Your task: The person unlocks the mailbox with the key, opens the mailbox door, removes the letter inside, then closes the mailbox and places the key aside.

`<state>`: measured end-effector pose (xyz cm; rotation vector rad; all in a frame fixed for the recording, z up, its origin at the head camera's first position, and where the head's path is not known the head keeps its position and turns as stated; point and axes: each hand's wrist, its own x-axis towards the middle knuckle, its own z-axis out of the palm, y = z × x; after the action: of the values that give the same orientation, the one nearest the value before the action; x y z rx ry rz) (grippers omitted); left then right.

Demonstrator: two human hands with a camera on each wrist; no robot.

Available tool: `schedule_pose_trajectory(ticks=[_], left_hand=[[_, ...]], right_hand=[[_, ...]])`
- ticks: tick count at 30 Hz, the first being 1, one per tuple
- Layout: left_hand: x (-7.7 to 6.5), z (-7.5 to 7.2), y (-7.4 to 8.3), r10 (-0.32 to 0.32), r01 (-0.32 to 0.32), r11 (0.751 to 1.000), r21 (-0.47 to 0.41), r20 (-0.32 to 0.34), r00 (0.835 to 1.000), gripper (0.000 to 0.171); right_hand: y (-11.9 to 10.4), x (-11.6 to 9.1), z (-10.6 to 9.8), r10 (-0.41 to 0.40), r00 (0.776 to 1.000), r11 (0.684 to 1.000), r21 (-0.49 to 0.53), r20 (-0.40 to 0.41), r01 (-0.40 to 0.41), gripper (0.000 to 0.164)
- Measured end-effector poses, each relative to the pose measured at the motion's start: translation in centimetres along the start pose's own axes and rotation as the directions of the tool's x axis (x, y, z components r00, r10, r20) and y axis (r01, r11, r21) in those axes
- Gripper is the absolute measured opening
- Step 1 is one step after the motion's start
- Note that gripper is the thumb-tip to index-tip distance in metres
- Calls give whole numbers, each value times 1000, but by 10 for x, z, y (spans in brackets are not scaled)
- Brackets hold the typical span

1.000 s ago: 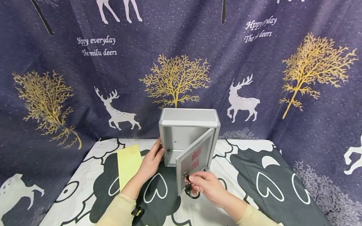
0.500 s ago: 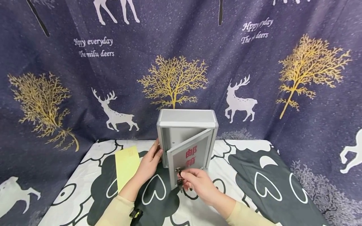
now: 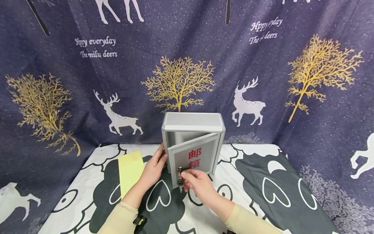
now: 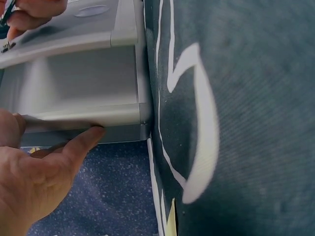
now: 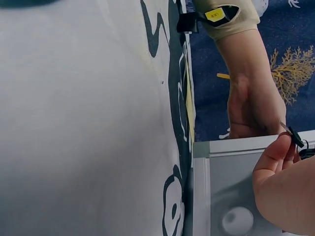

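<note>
A grey metal mailbox (image 3: 193, 121) stands upright in the head view, its hinged door (image 3: 205, 156) partly ajar and marked with red characters. My right hand (image 3: 200, 187) pinches a key (image 3: 180, 171) with a dark head at the door's lock; whether the blade sits in the lock is hidden. Dark and metallic pieces hang below the fingertips. In the right wrist view, the right hand (image 5: 288, 189) is over the door front. My left hand (image 3: 153, 170) rests against the mailbox's left side; the left wrist view shows a finger of that hand (image 4: 42, 184) extended along the side.
A yellow envelope (image 3: 130, 172) lies flat on the patterned cloth (image 3: 271, 191) left of the mailbox, beside the left forearm. A dark blue curtain (image 3: 187, 35) printed with deer and trees hangs behind. A black wrist strap (image 3: 140, 221) is on the left sleeve.
My right hand has moved left and slightly away from me with the key, and the door has swung further toward the mailbox frame. The left hand stays at the mailbox's side.
</note>
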<state>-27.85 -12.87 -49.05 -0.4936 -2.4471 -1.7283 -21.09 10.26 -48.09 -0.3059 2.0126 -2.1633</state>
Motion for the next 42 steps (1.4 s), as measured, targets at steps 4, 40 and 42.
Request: schedule_pose_trajectory(ticks=[4, 40, 42], left_hand=[[0, 0, 0, -2, 2, 1000, -9, 8, 1000, 64], [0, -1, 1, -7, 7, 1000, 5, 22, 1000, 63], [0, -1, 1, -5, 5, 1000, 7, 22, 1000, 63]], right_hand=[[0, 4, 5, -15, 999, 1000, -10, -31, 15, 33], [3, 36, 26, -75, 980, 997, -31, -186, 71, 37], [3, 36, 26, -73, 979, 997, -31, -189, 68, 37]])
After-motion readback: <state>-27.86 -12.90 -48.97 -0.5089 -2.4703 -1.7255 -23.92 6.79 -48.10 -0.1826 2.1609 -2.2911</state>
